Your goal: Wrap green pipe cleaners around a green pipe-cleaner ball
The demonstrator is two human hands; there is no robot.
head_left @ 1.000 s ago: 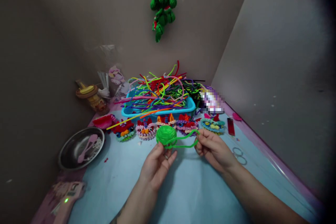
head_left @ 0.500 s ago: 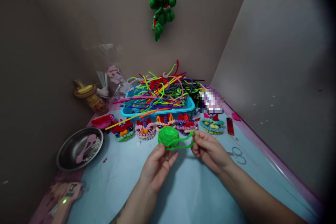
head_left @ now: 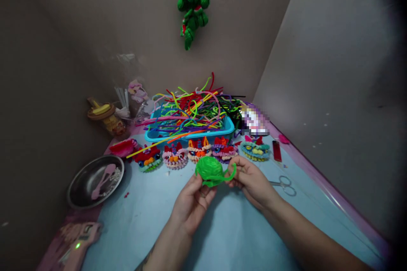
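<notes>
A bright green round piece wound from pipe cleaner (head_left: pixel 209 168) rests in my left hand (head_left: pixel 190 205), thumb at its lower left edge and fingers beneath. My right hand (head_left: pixel 249 180) is closed at the piece's right side, pinching a green pipe-cleaner tail (head_left: pixel 234 172) whose end curls upward. The exact grip of the right fingertips is partly hidden. Just behind stand several colourful lion-like heads, among them an orange and white one (head_left: pixel 199 149) and a blue and yellow one (head_left: pixel 255 149).
A blue tray (head_left: pixel 190 136) heaped with pipe cleaners stands at the back. On the left are a metal bowl (head_left: pixel 74 186) holding a pink scoop and white beads, and a pink device (head_left: pixel 78 245) with a green light. Scissors (head_left: pixel 286 185) and a red lighter (head_left: pixel 277 151) lie right.
My right hand has come closer to the green piece. The strands that stretched between the hands are now drawn in, with one end curling up. The view has shifted slightly.
</notes>
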